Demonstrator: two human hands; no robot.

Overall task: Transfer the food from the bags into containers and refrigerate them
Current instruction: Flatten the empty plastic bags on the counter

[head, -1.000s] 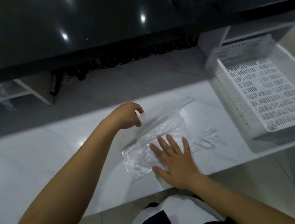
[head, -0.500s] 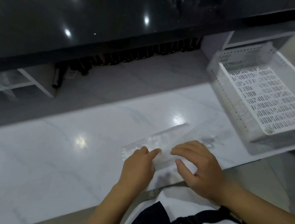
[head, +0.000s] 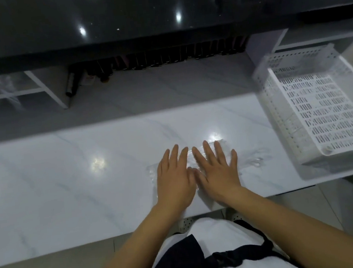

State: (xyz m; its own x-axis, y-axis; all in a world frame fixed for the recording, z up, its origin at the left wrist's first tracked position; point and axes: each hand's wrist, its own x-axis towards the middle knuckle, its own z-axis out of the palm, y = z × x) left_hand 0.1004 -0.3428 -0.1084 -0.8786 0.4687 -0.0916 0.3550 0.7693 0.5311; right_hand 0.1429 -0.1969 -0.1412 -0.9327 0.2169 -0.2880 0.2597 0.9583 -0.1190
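Both hands lie flat on a clear plastic bag (head: 195, 160) that is spread on the white marble-patterned table (head: 69, 186), close to its near edge. The left hand (head: 175, 176) and the right hand (head: 217, 171) sit side by side, thumbs nearly touching, palms down. The fingers (head: 207, 152) of each are straight and slightly spread, holding nothing — they press on the bag rather than grasp it. Pressing from above like this most likely serves to flatten the film and push out trapped air, so the emptied bag lies thin and can be folded or set aside.

The bag looks empty and crumpled; only its edges show beyond the hands, one corner to the left of the left hand and a wrinkled stretch running right towards the basket. A second piece of clear film may lie there too, though the glare makes it hard to tell.

A white slotted plastic basket (head: 280, 112) stands at the right end of the table, well apart from the hands, with nothing visible inside. No food and no containers appear in view, so the transfer itself seems to be done elsewhere or already dealt with for this bag.

Beyond the table a dark glossy surface (head: 160, 7) reflects ceiling lights, and a row of dark bottles (head: 164, 58) stands beneath it.
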